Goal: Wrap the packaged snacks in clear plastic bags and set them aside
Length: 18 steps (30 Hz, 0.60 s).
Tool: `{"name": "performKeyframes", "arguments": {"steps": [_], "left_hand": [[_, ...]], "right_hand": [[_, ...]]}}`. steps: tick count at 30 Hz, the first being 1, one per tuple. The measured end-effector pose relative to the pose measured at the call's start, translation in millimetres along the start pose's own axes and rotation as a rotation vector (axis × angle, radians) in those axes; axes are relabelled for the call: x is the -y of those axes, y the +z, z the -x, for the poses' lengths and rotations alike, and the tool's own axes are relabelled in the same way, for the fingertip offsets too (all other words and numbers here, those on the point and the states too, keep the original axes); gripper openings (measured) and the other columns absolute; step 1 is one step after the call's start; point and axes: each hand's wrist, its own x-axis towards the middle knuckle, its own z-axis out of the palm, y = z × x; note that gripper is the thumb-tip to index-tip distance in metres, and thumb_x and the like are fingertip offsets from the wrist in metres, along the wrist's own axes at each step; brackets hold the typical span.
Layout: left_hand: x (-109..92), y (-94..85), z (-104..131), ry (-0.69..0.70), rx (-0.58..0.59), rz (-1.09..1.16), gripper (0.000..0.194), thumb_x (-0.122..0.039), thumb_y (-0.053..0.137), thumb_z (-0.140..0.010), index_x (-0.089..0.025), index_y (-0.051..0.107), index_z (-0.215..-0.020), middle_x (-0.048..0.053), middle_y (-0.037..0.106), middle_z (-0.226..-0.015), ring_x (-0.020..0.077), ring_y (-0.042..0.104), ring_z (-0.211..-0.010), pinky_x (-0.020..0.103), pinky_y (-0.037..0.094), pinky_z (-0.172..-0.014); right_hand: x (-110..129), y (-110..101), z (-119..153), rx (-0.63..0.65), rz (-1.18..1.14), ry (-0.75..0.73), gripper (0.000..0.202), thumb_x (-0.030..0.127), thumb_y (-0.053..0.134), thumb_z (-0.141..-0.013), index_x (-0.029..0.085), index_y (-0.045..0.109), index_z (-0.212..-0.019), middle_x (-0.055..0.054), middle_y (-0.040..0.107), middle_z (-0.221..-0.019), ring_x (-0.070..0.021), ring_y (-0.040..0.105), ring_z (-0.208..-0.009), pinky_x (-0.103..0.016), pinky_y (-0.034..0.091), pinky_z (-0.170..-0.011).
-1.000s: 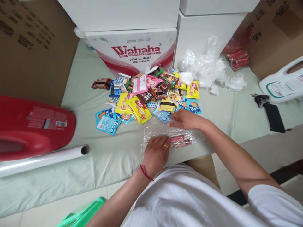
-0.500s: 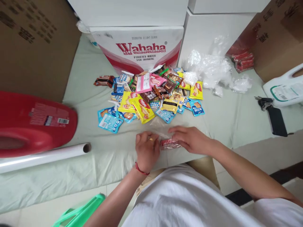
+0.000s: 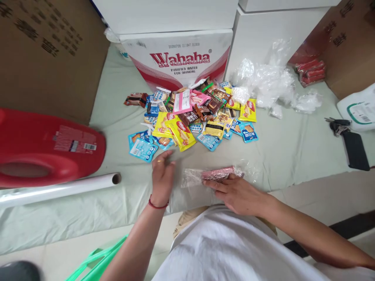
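Note:
A clear plastic wrapper (image 3: pixel 191 177) lies flat on the cloth in front of me, with a reddish-pink stick-shaped bundle (image 3: pixel 218 173) in it. My right hand (image 3: pixel 237 193) rests on its near side, fingers stretched out and touching it. Apart from the wrapper, to its left, is my left hand (image 3: pixel 163 175), fingers loosely extended and holding nothing. Its fingertips are close to a light blue snack packet (image 3: pixel 143 150) at the front of a mixed snack pile. Yellow nabati packets (image 3: pixel 182 134), a pink packet (image 3: pixel 182 101) and brown cocoa packets (image 3: pixel 189 117) show in that pile.
Behind the pile stands a Wahaha carton (image 3: pixel 181 58). Crumpled clear plastic (image 3: pixel 266 84) and red wrapped sticks (image 3: pixel 311 72) lie to the right, with keys (image 3: pixel 338 125) and a black case (image 3: pixel 356 150). A red jug (image 3: pixel 49 150) and white roll (image 3: pixel 64 190) are at left.
My left hand has come off the wrapper and moved left. My right hand has shifted slightly down and lies flatter on it, so more of the reddish bundle shows. The view has shifted a little.

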Motion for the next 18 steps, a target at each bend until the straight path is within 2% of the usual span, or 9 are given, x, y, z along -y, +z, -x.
{"name": "performKeyframes", "arguments": {"steps": [2, 4, 5, 7, 9, 11, 14, 16, 18], "left_hand": [[-9, 4.0, 7, 0.142, 0.142, -0.179, 0.042, -0.04, 0.068, -0.086, -0.021, 0.066, -0.123, 0.015, 0.059, -0.144, 0.0392, 0.039, -0.148, 0.063, 0.031, -0.122], [-17, 8.5, 15, 0.243, 0.266, -0.315, 0.037, -0.044, 0.077, -0.08, -0.022, 0.071, -0.109, 0.016, 0.05, -0.154, 0.0459, 0.02, -0.157, 0.07, 0.021, -0.124], [-18, 9.7, 19, 0.265, 0.299, -0.352, 0.029, -0.042, 0.077, -0.081, -0.021, 0.072, -0.101, 0.015, 0.047, -0.157, 0.047, 0.016, -0.158, 0.072, 0.021, -0.124], [-17, 8.9, 23, 0.295, 0.322, -0.36, 0.015, -0.035, 0.07, -0.087, -0.02, 0.072, -0.091, 0.015, 0.048, -0.157, 0.0455, 0.017, -0.159, 0.071, 0.025, -0.123], [-13, 4.3, 24, 0.318, 0.32, -0.314, 0.014, -0.03, 0.062, -0.092, -0.02, 0.071, -0.088, 0.014, 0.053, -0.152, 0.0416, 0.028, -0.155, 0.066, 0.031, -0.122], [-10, -1.7, 24, 0.299, 0.29, -0.249, 0.016, -0.03, 0.059, -0.094, -0.021, 0.071, -0.089, 0.013, 0.062, -0.141, 0.0362, 0.047, -0.143, 0.058, 0.04, -0.117], [-13, -9.6, 24, 0.167, 0.276, -0.139, 0.018, -0.034, 0.059, -0.093, -0.022, 0.07, -0.09, 0.009, 0.073, -0.108, 0.0263, 0.065, -0.107, 0.042, 0.052, -0.097], [-17, -12.5, 26, 0.007, 0.292, -0.077, 0.02, -0.039, 0.059, -0.092, -0.022, 0.069, -0.09, 0.004, 0.071, -0.084, 0.0203, 0.065, -0.081, 0.032, 0.053, -0.076], [-21, -13.4, 27, -0.152, 0.287, -0.049, 0.023, -0.044, 0.06, -0.09, -0.022, 0.067, -0.089, -0.001, 0.064, -0.07, 0.0165, 0.059, -0.063, 0.027, 0.046, -0.06]], "right_hand": [[3, -1, -1, -0.014, 0.018, 0.02, 0.026, 0.015, 0.06, -0.092, 0.018, 0.074, -0.113, -0.007, 0.039, -0.169, -0.0294, 0.066, -0.126, -0.05, 0.054, -0.1], [7, -1, 2, -0.044, 0.019, 0.037, 0.023, 0.019, 0.06, -0.095, 0.019, 0.075, -0.113, -0.008, 0.039, -0.169, -0.0281, 0.069, -0.119, -0.049, 0.056, -0.098], [9, 0, 5, -0.073, 0.025, 0.057, 0.024, 0.022, 0.059, -0.097, 0.019, 0.074, -0.116, -0.01, 0.04, -0.168, -0.028, 0.07, -0.117, -0.048, 0.057, -0.097], [12, 4, 17, -0.169, 0.053, 0.187, 0.031, 0.027, 0.054, -0.102, 0.018, 0.07, -0.127, -0.014, 0.045, -0.165, -0.0285, 0.072, -0.116, -0.047, 0.059, -0.095], [14, 11, 35, -0.272, 0.101, 0.45, 0.039, 0.031, 0.047, -0.106, 0.016, 0.064, -0.138, -0.017, 0.051, -0.16, -0.0281, 0.075, -0.111, -0.043, 0.062, -0.085], [13, 17, 57, -0.325, 0.129, 0.705, 0.042, 0.032, 0.043, -0.108, 0.017, 0.06, -0.143, -0.014, 0.058, -0.154, -0.0261, 0.077, -0.105, -0.038, 0.063, -0.072], [5, 18, 90, -0.331, 0.144, 0.875, 0.036, 0.034, 0.044, -0.108, 0.022, 0.066, -0.134, -0.007, 0.069, -0.142, -0.0239, 0.079, -0.097, -0.034, 0.061, -0.062], [-2, 10, 102, -0.394, 0.179, 0.955, 0.031, 0.036, 0.047, -0.106, 0.023, 0.071, -0.12, -0.006, 0.076, -0.128, -0.0226, 0.078, -0.083, -0.034, 0.059, -0.06], [-4, -1, 98, -0.558, 0.207, 0.971, 0.027, 0.035, 0.05, -0.105, 0.021, 0.072, -0.114, -0.007, 0.079, -0.114, -0.0221, 0.076, -0.078, -0.035, 0.06, -0.063]]}}
